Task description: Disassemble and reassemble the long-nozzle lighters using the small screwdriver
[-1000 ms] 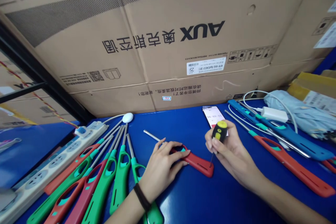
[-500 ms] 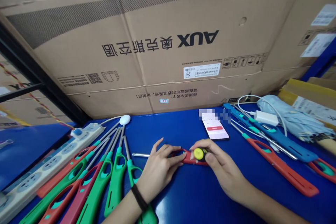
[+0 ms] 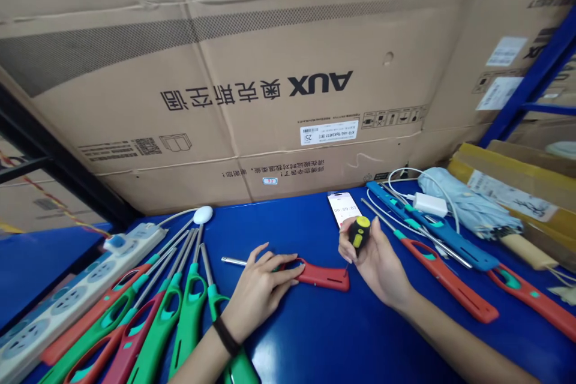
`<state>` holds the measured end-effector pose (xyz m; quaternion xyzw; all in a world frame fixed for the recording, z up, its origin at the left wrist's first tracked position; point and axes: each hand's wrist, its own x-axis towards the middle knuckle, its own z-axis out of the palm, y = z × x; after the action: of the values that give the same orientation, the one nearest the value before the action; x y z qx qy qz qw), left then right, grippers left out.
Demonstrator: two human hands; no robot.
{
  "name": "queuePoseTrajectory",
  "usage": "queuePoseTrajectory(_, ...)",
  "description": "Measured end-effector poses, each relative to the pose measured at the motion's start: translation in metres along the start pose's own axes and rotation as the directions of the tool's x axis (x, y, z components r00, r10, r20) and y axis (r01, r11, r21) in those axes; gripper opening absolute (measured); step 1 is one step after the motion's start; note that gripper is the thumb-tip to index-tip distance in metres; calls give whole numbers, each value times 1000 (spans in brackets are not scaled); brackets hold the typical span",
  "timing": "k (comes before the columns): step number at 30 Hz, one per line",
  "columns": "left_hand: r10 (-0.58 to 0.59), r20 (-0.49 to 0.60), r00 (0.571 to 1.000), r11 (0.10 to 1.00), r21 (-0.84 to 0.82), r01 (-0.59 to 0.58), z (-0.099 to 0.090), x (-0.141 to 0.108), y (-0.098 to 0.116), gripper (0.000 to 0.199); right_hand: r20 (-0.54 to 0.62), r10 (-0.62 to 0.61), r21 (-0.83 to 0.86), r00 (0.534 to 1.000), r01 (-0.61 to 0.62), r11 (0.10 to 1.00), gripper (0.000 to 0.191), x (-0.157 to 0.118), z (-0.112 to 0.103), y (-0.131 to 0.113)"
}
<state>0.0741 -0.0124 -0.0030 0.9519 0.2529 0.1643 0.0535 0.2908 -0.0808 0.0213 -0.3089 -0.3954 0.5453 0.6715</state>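
A red long-nosed gas lighter (image 3: 324, 277) lies crosswise on the blue table, its metal tube pointing left. My left hand (image 3: 258, 285) rests over its front part, with fingers closed about the trigger-loop end and pressing it to the table. My right hand (image 3: 382, 267) grips a short screwdriver (image 3: 360, 231) with a black and yellow handle. The screwdriver's thin shaft points down to the right end of the lighter's handle; whether the tip touches it, I cannot tell. Several green and red lighters (image 3: 189, 306) lie side by side to the left of my left hand.
At the back, a lit phone (image 3: 342, 207) lies partly behind my right hand. Blue lighters (image 3: 450, 234) and an orange-red lighter (image 3: 450, 281) lie right, near a white adapter (image 3: 431, 204) and a folded umbrella (image 3: 463, 198). A power strip (image 3: 67, 300) runs along the left; a large carton (image 3: 270, 30) stands behind.
My right hand has lifted and tilted the screwdriver off the lighter's handle, baring the handle's end. My left hand stays on the lighter. The phone now shows timer digits; the view has shifted right.
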Motion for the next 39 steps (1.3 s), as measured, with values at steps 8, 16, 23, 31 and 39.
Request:
queuePoseTrajectory(8,-7,-28,1000,1000,-24,7,5,-1,-2,27,126,4,-121,992,11,993,21,3,-6,-3)
queuePoseTrajectory(16,-21,1,1000,997,-68,21,5,-3,-3,28,123,-5,-83,992,16,996,31,-3,-2,4)
queuePoseTrajectory(23,-60,1,998,996,-60,60,7,-5,-3,27,-46,-56,-55,997,54,997,35,4,1,5)
queuePoseTrajectory(31,-60,-43,997,998,-8,59,9,-4,7,26,-92,-353,-420,931,285,862,28,1,-1,17)
queuePoseTrajectory(39,-53,-45,998,991,118,58,12,1,11,27,-214,-609,-502,764,449,739,14,3,7,19)
